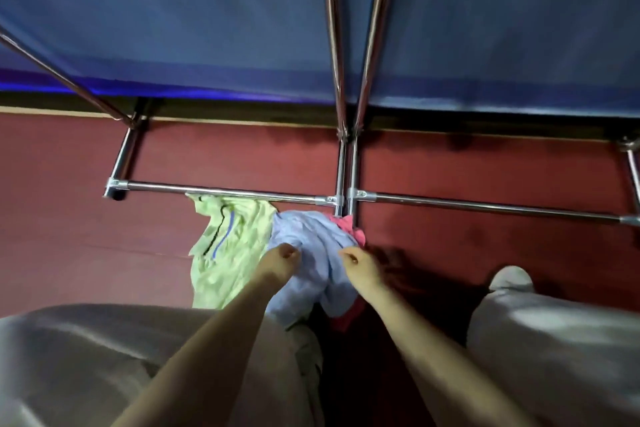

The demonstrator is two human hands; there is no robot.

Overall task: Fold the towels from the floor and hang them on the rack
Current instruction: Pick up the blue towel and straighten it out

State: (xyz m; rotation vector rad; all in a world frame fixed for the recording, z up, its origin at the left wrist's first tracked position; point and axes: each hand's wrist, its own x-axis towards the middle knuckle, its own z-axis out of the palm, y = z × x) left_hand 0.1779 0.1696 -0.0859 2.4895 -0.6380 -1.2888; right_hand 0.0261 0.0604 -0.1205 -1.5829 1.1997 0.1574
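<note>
Both hands down at the pale blue towel [311,253] on the red floor [86,236]. Left hand [282,258] and right hand [358,262] curled, each pinching blue cloth. Green towel [228,246] just left, touching it; pink towel [346,227] underneath, at the rack [221,190] base bar.

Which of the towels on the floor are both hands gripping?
The light blue towel, in the middle; left hand and right hand grip it. The green towel and pink towel lie untouched.
</note>
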